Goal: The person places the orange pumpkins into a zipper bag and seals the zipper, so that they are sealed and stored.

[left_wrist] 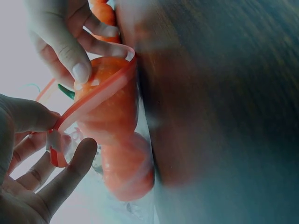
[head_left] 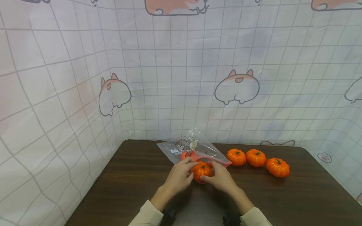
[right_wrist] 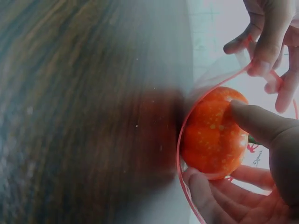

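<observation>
A clear zip bag (head_left: 207, 147) with a red-edged mouth and printed cartoon figures lies on the table, its mouth toward the person. Just inside that mouth sits a small orange pumpkin (head_left: 202, 171) with a green stem. Deeper in the bag is a second pumpkin (left_wrist: 126, 168). My left hand (head_left: 180, 174) pinches the red edge (left_wrist: 58, 140) of the mouth between thumb and fingers. With thumb and fingers around the front pumpkin, my right hand (head_left: 222, 177) grips it at the opening; the thumb (right_wrist: 261, 123) presses its upper side.
To the right of the bag stand three more orange pumpkins: one close to it (head_left: 236, 157), a middle one (head_left: 255, 158) and a right one (head_left: 277, 167). The dark wooden table (head_left: 127, 182) meets a grid-patterned cloth (head_left: 181, 94) behind and at the sides.
</observation>
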Motion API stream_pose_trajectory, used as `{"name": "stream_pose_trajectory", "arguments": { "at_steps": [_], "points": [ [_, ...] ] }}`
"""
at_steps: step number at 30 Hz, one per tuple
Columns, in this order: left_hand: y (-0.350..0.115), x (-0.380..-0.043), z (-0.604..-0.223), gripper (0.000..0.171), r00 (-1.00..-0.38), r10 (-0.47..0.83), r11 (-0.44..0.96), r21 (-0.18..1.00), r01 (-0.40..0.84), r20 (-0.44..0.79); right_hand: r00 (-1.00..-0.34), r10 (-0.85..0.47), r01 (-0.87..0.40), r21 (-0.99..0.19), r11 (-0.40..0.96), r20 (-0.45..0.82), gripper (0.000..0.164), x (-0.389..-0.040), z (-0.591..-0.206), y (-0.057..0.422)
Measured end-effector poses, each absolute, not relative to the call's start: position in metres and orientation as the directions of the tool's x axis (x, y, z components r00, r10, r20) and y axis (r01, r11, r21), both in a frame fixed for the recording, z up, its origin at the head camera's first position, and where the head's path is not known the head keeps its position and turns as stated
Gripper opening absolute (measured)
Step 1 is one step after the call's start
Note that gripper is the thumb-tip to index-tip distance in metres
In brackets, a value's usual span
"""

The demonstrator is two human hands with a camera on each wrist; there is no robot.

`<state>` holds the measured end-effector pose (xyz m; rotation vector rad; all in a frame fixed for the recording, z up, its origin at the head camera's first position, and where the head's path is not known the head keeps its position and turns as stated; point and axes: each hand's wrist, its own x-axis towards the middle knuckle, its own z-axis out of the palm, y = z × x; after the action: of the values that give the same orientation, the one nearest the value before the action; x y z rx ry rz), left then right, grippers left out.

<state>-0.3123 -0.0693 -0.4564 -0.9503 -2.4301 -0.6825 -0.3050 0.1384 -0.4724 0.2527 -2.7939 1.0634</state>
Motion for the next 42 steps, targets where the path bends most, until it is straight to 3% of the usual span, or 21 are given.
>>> {"name": "stream_pose_trajectory", "arguments": {
  "at_steps": [11, 20, 30, 42],
  "points": [
    [-0.069, -0.312, -0.456, 0.037, -0.671, 0.502, 0.639, 0.289, 0.713, 0.546, -0.969, -0.125, -0.236, -0.641, 0.731, 0.214, 0.062, -0.305, -0.473, 0.138],
    [-0.07, -0.312, -0.456, 0.036, -0.678, 0.5, 0.656, 0.277, 0.703, 0.539, -0.979, -0.111, -0.201, -0.722, 0.662, 0.171, 0.054, -0.308, -0.474, 0.138],
    [-0.07, -0.313, -0.457, 0.036, -0.677, 0.495, 0.652, 0.283, 0.704, 0.545, -0.978, -0.135, -0.208, -0.72, 0.662, 0.158, 0.043, -0.307, -0.47, 0.147],
    [-0.071, -0.312, -0.456, 0.036, -0.688, 0.487, 0.656, 0.294, 0.695, 0.538, -0.937, -0.344, -0.26, -0.79, 0.556, 0.066, 0.027, -0.307, -0.449, 0.174]
  ]
}}
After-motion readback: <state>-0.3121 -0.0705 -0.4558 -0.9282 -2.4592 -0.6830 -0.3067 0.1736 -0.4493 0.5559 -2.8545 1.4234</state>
